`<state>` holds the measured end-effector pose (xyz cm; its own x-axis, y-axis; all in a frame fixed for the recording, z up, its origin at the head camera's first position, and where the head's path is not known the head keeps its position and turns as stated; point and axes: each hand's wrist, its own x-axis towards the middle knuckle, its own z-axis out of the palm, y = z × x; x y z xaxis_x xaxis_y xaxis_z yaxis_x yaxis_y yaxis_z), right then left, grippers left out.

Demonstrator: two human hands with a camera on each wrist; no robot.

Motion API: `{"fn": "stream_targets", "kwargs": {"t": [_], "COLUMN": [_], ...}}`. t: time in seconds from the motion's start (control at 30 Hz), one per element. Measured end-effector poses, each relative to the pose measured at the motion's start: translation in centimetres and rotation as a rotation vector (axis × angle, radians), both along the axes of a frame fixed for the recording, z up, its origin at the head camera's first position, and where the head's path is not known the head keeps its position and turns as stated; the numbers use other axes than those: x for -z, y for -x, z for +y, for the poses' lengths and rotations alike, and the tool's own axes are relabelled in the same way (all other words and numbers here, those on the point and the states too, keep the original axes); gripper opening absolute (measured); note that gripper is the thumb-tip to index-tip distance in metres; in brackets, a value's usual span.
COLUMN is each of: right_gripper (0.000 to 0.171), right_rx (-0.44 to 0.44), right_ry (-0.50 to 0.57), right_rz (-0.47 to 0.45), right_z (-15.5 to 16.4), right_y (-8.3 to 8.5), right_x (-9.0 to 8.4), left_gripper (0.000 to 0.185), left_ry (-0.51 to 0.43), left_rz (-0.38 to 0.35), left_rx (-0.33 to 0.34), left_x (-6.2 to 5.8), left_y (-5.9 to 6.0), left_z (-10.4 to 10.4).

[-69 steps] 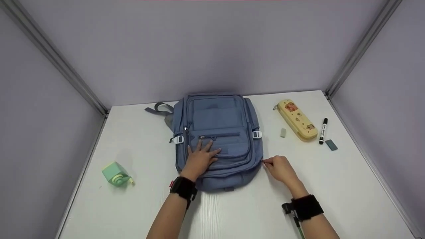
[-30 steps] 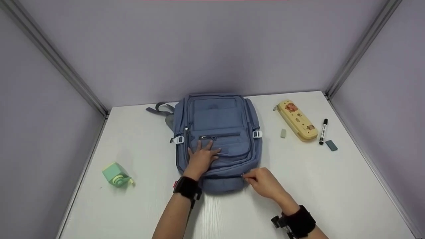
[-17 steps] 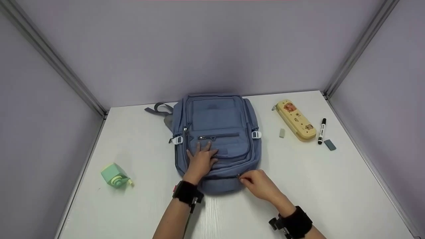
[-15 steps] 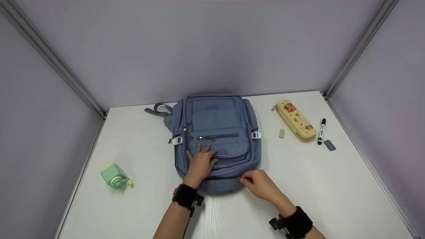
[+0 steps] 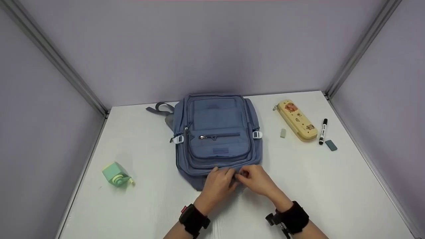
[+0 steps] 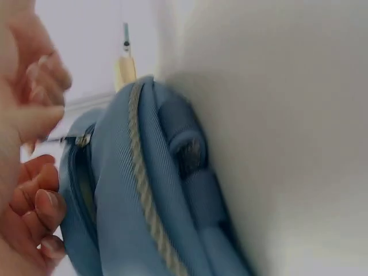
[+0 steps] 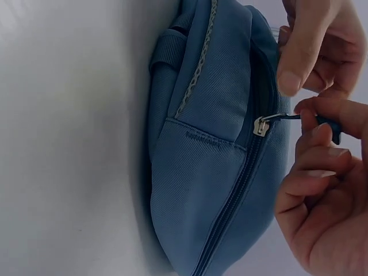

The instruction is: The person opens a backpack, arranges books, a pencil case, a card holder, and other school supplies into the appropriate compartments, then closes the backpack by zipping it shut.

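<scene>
Cloth (image 7: 230,98) by the metal zipper slider (image 7: 260,127) might get stuck if a fold slips into the teeth (image 7: 238,184). A loose pinch might lose the zipper pull (image 7: 330,129), and a hard tug could drag the whole bag. The left hand (image 5: 217,184) bends beside the open gap (image 7: 263,80); I cannot tell if it grips the edge. The right hand (image 5: 257,179) pinches the pull, other fingers curled in. Past both hands, the blue backpack (image 5: 217,114) lies front-up on the white table (image 5: 142,205), the yellow pencil case (image 5: 296,120) well to its right.

Blue backpack (image 5: 217,116) (bottom zipper (image 7: 261,127) partly undone), front side up.
</scene>
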<state>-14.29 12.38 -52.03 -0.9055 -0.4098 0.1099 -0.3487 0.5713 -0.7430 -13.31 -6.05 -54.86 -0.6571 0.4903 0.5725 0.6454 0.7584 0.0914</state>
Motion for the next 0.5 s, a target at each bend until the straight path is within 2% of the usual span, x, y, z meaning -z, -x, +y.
{"fn": "stream_targets", "kwargs": {"t": [0.1, 0.2, 0.27, 0.37, 0.5], "right_gripper": [0.017, 0.01, 0.012, 0.023, 0.028], "right_rx": [-0.088, -0.231, -0.283, -0.245, -0.079], "right_ry": [-0.004, 0.017, 0.013, -0.064, -0.196], "right_rz": [0.02, 0.038, 0.073, 0.172, 0.317], "right_z": [-0.1, 0.4, 1.0, 1.5, 1.2], "right_y": [0.1, 0.4, 0.8, 1.5, 2.0], "right_x": [0.1, 0.0, -0.1, 0.0, 0.7], "left_gripper": [0.027, 0.026, 0.026, 0.024, 0.023], "left_ry": [0.004, -0.041, -0.08, -0.118, -0.146], "left_rz": [0.002, -0.029, -0.056, -0.088, -0.172], "left_rx": [-0.021, -0.009, 0.001, -0.004, -0.064], "left_x": [0.4, 0.8, 0.9, 1.1, 0.8], "left_y": [0.0, 0.0, -0.1, -0.3, -0.5], "left_z": [0.7, 1.0, 1.0, 1.0, 1.0]}}
